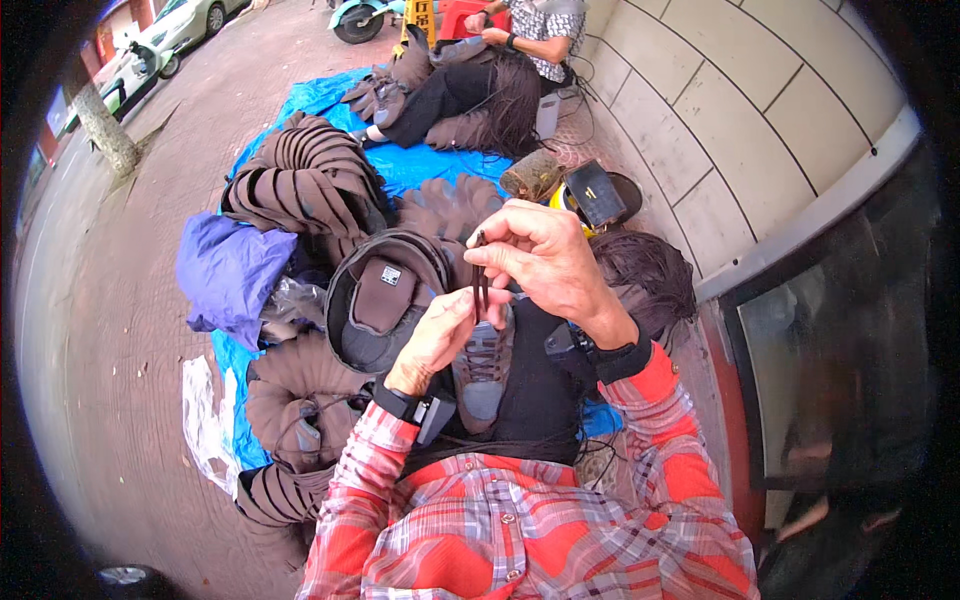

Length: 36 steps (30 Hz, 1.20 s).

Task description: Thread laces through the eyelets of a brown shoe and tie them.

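Note:
A dark brown shoelace (pixel 481 275), looped or doubled, stretches upright between my two hands in front of my chest. My right hand (pixel 550 260) pinches its upper end between thumb and fingertips. Lower down, my left hand (pixel 440 335) is closed on the same lace, its fingertips partly hidden. Just below the hands, a grey-brown shoe upper (pixel 485 375) with laces across its front lies on my lap. Beside my left hand sits a ring of nested dark shoe uppers (pixel 345 325), with a brown tongue and white label showing.
Brown shoe uppers (pixel 300 175) lie stacked on a blue tarp (pixel 405 165), near a purple bag (pixel 232 270). A heap of brown laces (pixel 645 265) and a black box (pixel 595 193) are at right, by the tiled wall (pixel 720 130). Another person (pixel 545 40) sits at the far end.

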Available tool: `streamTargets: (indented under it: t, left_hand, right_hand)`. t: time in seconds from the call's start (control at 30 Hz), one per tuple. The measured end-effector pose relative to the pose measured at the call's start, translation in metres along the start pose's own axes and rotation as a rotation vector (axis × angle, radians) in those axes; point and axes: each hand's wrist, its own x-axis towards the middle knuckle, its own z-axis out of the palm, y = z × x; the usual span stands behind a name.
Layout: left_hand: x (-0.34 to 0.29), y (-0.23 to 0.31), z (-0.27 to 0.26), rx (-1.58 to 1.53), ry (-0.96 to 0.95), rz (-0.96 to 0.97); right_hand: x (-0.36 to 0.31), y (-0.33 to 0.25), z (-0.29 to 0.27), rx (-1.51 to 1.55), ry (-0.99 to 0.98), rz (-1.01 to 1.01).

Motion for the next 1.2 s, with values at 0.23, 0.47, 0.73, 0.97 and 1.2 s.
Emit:
streamTargets:
  t: [0.23,0.47,0.73,0.97,1.2]
  left_hand:
    - [-0.005,0.006,0.039,0.249,0.55,-0.268]
    - [-0.016,-0.007,0.043,0.722,0.121,-0.055]
    - [-0.008,0.0,0.06,0.781,0.014,-0.111]
    - [-0.027,-0.02,0.008,0.751,0.123,-0.232]
    - [-0.023,-0.062,-0.014,0.243,0.423,-0.218]
  right_hand:
    - [-0.019,0.065,-0.041,-0.835,0.398,-0.222]
    - [-0.074,0.124,0.013,-0.751,0.052,-0.393]
    - [-0.082,0.101,-0.014,-0.655,0.096,-0.058]
    - [-0.067,0.12,-0.007,-0.116,0.04,0.048]
    - [-0.055,0.163,0.047,0.426,0.064,-0.039]
